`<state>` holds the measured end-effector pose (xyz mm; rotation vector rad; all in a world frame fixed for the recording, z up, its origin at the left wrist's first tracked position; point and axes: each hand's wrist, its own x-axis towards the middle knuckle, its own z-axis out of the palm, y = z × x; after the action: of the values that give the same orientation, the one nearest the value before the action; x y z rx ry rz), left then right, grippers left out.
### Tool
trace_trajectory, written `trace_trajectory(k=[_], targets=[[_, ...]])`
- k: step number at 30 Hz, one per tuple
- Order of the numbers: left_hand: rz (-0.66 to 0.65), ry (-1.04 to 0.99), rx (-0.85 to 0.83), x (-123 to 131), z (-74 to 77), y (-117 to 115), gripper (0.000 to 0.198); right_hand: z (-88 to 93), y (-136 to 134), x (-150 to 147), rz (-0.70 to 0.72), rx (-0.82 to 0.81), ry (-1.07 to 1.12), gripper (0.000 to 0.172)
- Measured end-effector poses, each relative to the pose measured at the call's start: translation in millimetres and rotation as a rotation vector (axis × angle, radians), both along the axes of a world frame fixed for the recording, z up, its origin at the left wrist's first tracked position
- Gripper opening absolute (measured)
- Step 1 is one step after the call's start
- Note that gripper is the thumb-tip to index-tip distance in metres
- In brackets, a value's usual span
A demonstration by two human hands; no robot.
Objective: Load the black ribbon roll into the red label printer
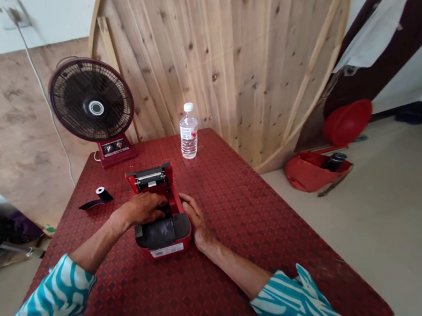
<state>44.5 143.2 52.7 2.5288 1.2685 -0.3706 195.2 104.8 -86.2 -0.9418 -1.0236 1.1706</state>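
A red and black device, its lid raised at the back, sits on the red patterned table. Black film lies over its front part, above a white label. My left hand reaches into the opening from the left, fingers bent over a dark part inside; their tips are partly hidden. Against the device's right side rests my right hand, its fingers extended along the red wall. To the left, a small roll of black ribbon stands with its loose end trailing on the table.
Behind the device are a dark red fan at the back left and a clear plastic bottle. A round wooden panel leans on the wall. On the floor at right lies a red bag.
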Motion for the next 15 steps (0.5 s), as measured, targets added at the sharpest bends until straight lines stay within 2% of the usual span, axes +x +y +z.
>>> trace_trajectory(k=[3, 7, 11, 13, 15], targets=[[-0.013, -0.100, 0.043, -9.0, 8.0, -8.7, 0.036, 2.0, -0.5, 0.5, -0.001, -0.011, 0.005, 0.042], [-0.002, -0.445, 0.117, -39.2, 30.6, -26.2, 0.043, 0.6, -0.2, 0.5, 0.006, -0.031, 0.029, 0.044], [0.221, -0.687, 0.170, -79.3, 52.0, -29.6, 0.038, -2.2, -0.4, 0.7, -0.013, -0.048, 0.032, 0.046], [0.361, -0.753, 0.207, -98.1, 52.3, -19.4, 0.032, -1.9, -1.2, 0.9, -0.017, -0.058, 0.039, 0.047], [0.478, -0.782, 0.220, -114.0, 44.8, -2.3, 0.029, -0.2, -2.4, 1.2, -0.015, -0.060, 0.045, 0.047]])
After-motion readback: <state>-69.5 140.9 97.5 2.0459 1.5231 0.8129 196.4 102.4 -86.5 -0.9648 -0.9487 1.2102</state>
